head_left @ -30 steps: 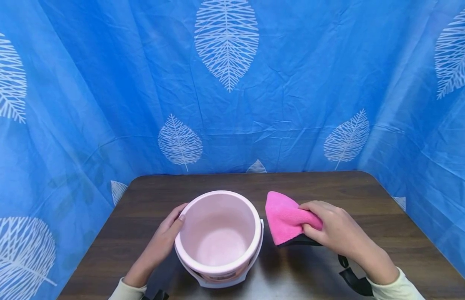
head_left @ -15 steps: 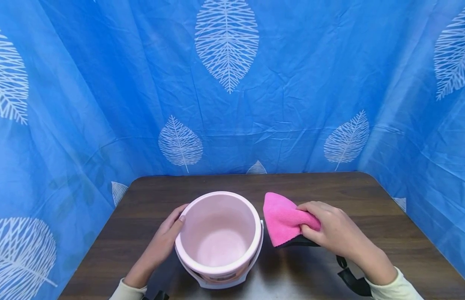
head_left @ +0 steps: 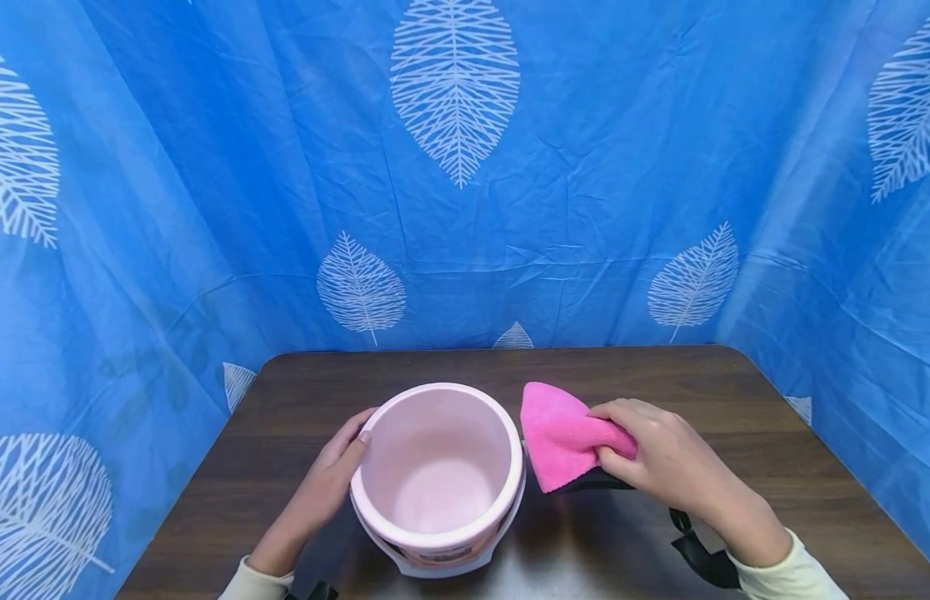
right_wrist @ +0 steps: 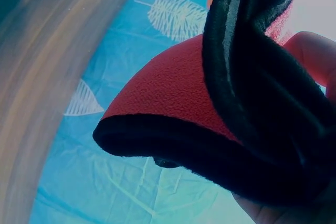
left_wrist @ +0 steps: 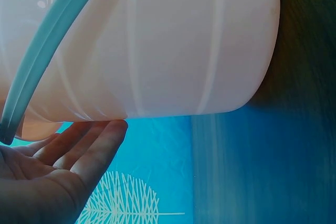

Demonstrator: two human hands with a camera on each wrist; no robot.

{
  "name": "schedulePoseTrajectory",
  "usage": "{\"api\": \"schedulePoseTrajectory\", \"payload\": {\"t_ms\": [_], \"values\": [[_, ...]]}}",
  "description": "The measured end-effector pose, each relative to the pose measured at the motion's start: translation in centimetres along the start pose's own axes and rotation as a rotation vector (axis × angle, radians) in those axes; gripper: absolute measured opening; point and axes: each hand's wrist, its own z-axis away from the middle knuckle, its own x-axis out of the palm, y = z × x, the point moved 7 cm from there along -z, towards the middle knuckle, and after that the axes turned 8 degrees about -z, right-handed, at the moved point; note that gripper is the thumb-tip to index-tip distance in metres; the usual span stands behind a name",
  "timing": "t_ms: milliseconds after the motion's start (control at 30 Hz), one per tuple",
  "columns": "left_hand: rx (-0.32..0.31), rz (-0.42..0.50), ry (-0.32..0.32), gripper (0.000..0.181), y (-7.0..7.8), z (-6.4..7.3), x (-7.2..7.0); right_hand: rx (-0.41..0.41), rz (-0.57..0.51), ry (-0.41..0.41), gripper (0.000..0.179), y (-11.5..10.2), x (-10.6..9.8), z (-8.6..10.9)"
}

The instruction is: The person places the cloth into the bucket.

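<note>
A pale pink bucket [head_left: 438,533] stands upright on the table, its open mouth facing up. My left hand [head_left: 326,483] holds its left side, thumb on the rim and fingers outside. In the left wrist view, the left hand's fingers [left_wrist: 100,142] are nearly straight, with their tips against the bucket's wall [left_wrist: 173,45]. To the right of the bucket, my right hand [head_left: 671,454] grips a bunched pink fleecy cloth [head_left: 558,433] with a black underside. This cloth fans out above the table toward the bucket. The right wrist view shows its black edge and dark folds [right_wrist: 262,103].
The bucket's light handle [left_wrist: 52,40] hangs down around its side. A dark brown wooden table [head_left: 622,375] extends beneath. Blue curtains [head_left: 585,167] with white leaf prints surround its back and sides.
My right hand has shifted slightly left with the pink cloth, bringing it closer to the bucket's rim. The left hand and the bucket have stayed in place.
</note>
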Motion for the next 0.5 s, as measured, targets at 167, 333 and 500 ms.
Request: {"api": "schedulePoseTrajectory", "payload": {"t_ms": [167, 333, 500], "values": [[0.0, 0.003, 0.003, 0.039, 0.33, 0.05, -0.06, 0.001, -0.004, -0.007, 0.033, -0.27, 0.11, -0.22], [-0.007, 0.007, 0.0, 0.04, 0.55, 0.0, -0.04, 0.001, -0.009, -0.008, 0.033, -0.49, 0.1, -0.36], [-0.006, 0.009, -0.008, 0.038, 0.72, 0.08, -0.04, -0.015, -0.008, -0.006, 0.034, -0.73, -0.03, -0.44]]}}
